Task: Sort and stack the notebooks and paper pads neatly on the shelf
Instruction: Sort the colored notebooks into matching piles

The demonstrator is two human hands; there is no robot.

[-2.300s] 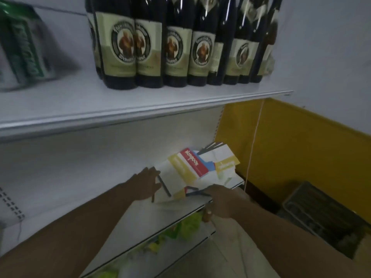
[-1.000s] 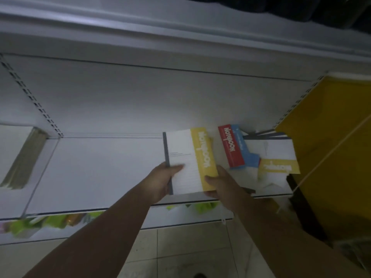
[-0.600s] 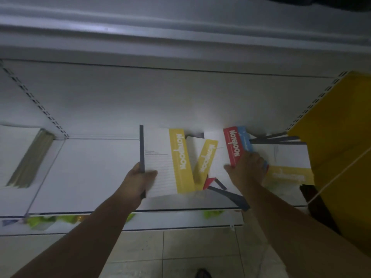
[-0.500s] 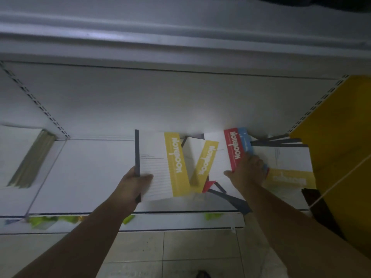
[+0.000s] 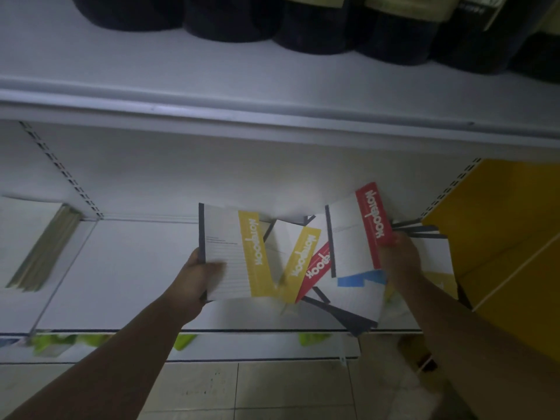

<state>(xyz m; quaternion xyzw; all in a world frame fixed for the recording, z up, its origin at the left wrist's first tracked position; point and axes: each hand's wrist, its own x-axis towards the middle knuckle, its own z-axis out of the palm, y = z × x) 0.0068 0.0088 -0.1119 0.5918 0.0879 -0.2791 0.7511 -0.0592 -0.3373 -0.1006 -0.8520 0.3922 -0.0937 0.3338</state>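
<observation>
Left hand [image 5: 201,275], arm reaching in from the lower left, grips the near left corner of a yellow-banded notebook [image 5: 233,253], thumb across its cover, low over the white shelf [image 5: 136,268]. Right hand [image 5: 401,259] grips the right edge of a red-banded notebook [image 5: 354,234], raised and tilted above a loose heap of notebooks [image 5: 303,259] on the shelf's right part. Covers are white with dark spines and coloured strips reading "Notebook". A stack of pads [image 5: 42,247] lies far left.
</observation>
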